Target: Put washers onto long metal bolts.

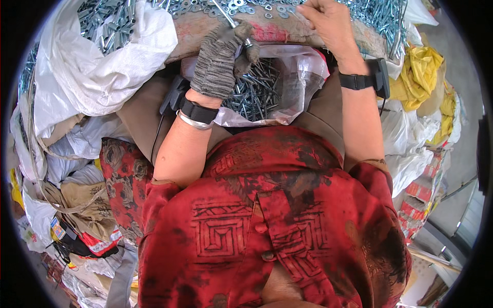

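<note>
My left hand (218, 64), in a grey striped knit glove, is closed around a long shiny metal bolt (224, 14) that points up and away from me. My bare right hand (331, 25) hovers at the far edge of the work surface, fingertips pinched together beside loose flat washers (284, 10). Whatever lies between those fingertips is too small to make out. Below my left hand, a clear plastic bag (303, 97) lies open between my knees, with many dark bolts (257, 90) inside.
A white woven sack (67, 66) at the left holds metal sleeves (105, 31). More long metal pieces (377, 18) are heaped at the far right. The worn, padded edge (190, 43) of the surface runs across in front. Yellow sacking (418, 77) lies at the right.
</note>
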The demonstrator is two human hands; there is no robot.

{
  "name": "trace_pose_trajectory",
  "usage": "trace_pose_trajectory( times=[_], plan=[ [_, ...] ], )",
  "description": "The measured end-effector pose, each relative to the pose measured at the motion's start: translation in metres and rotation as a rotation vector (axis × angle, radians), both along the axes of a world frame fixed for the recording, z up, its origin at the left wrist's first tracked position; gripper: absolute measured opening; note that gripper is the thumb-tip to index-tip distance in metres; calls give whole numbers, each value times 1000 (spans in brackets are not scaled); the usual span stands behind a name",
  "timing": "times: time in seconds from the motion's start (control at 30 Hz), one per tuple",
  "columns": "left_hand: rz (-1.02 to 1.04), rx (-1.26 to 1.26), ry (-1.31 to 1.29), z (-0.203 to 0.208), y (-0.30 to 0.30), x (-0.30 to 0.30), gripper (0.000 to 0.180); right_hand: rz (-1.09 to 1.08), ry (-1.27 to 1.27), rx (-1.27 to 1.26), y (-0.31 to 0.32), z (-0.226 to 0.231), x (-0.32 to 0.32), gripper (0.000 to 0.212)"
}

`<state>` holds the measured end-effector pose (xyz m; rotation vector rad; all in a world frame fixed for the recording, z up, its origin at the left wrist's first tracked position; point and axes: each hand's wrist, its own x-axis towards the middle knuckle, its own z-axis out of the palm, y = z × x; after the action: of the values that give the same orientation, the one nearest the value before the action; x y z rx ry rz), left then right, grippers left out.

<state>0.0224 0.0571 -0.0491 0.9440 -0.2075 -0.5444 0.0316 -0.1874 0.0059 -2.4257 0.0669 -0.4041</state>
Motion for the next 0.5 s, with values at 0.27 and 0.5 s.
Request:
trace_pose_trajectory(
  times=[0.27,0.5],
  plan=[
    [38,71,-35,15,-5,-2,24,132,60,-348,25,-7,11,23],
    [-8,69,-76,14,-2,3,28,-12,83,-398,37,0,12,29]
  ],
)
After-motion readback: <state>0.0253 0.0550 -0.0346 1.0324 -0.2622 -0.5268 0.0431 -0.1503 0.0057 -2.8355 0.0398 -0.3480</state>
